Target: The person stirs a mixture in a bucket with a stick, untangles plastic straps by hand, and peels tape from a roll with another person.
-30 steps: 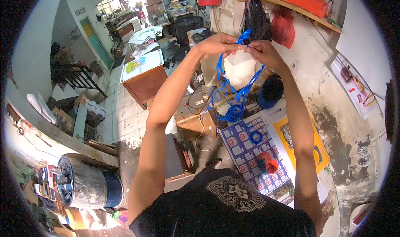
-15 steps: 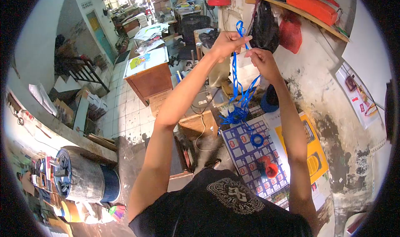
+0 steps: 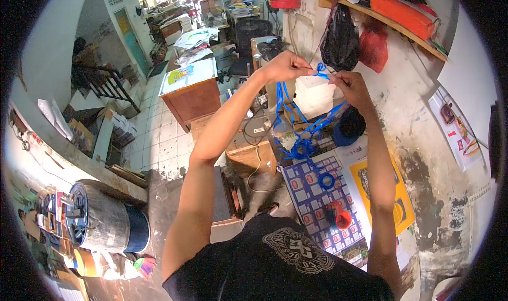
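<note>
A thin blue ribbon (image 3: 321, 69) is stretched between my two hands, with a small loop or knot standing up at its middle. My left hand (image 3: 286, 67) pinches one side of it, and my right hand (image 3: 353, 87) pinches the other. Strands hang from both hands to a loose blue tangle (image 3: 301, 149) on the worktop. Close by lies a blue ribbon roll (image 3: 326, 181) on a printed purple sheet (image 3: 307, 195). Behind the strands, near both hands, stands a stack of white paper (image 3: 314, 97).
A red cylindrical object (image 3: 343, 220) rests on the purple sheet beside a yellow printed board (image 3: 405, 195). Black (image 3: 338, 39) and red bags (image 3: 373, 48) hang under a wooden shelf (image 3: 391, 26). A brown desk (image 3: 193, 100) stands ahead; a drum (image 3: 106, 221) is at lower left.
Both hands have moved lower and farther apart, pulling the ribbon taut between them. The long loop that stuck up is now a small one. The hanging strands have spread sideways.
</note>
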Available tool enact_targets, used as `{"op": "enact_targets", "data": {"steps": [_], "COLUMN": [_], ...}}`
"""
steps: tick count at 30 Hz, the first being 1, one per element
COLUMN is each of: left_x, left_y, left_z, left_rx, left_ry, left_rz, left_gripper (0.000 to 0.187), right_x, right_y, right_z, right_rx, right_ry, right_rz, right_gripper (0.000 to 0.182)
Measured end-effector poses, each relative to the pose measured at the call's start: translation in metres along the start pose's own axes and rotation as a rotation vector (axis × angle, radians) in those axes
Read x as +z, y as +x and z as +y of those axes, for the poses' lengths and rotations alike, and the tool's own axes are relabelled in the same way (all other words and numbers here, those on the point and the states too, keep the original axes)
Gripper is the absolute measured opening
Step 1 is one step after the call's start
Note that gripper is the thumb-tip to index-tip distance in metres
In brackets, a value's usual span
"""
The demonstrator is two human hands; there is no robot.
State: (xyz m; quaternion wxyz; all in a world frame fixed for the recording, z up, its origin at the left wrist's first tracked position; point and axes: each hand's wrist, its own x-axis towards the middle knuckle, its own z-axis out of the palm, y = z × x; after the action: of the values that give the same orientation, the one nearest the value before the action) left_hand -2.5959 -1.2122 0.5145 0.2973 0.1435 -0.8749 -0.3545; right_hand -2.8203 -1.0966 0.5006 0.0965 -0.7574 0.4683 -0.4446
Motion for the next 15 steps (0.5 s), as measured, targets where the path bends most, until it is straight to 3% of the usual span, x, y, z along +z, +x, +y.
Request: {"op": "enact_targets", "data": {"steps": [2,5,8,10,15], "left_x": [-0.003,-0.003,0.004,0.012,0.020], "left_y": [-0.002,-0.001,-0.004,-0.003,-0.001], "left_z": [0.005,0.000,0.013,0.023,0.020], "left_rx": [-0.042,-0.040,-0.093,-0.123,-0.078], "left_ry": [0.036,0.064,-0.091,-0.270,-0.321], "left_rz": [-0.042,-0.048,-0.088,-0.107,-0.030], "left_gripper": [0.027,0.025,0.024,0.023,0.019], "right_x": [-0.003,0.000,0.008,0.008,0.018], "right_y": [-0.001,-0.003,-0.002,-0.001,0.004], "right_z": [-0.004,-0.005,-0.003,-0.008,-0.007], "right_rx": [0.082,0.016,-0.068,-0.008,-0.064], "right_ry": [0.003,-0.024,0.061,0.068,0.128], "right_rz": [-0.071,-0.113,-0.054,-0.059,0.047], "right_gripper": [0.020,0.018,0.016,0.015,0.016]}}
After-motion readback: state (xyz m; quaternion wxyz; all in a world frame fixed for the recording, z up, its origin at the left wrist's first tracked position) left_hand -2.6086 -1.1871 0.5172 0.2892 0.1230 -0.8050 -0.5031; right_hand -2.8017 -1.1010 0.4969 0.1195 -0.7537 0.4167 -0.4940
